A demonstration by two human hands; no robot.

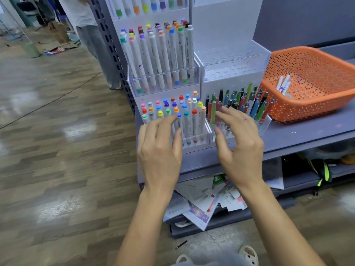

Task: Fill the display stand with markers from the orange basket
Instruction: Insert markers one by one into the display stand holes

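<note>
1. Currently I am hovering my left hand (159, 146) over the capped markers (172, 110) in the front-left tier of the display stand (226, 25), its grip lying open, fingers spread, holding nothing.
2. My right hand (240, 143) is hanging over the pens (240, 100) in the front-right tier, grip likewise open and empty.
3. The orange basket (315, 60) is sitting on the shelf (307, 131) just beside the stand, carrying a few white markers (284, 85).

Scattered papers (203, 204) beneath grey shelf (307, 135)
</note>
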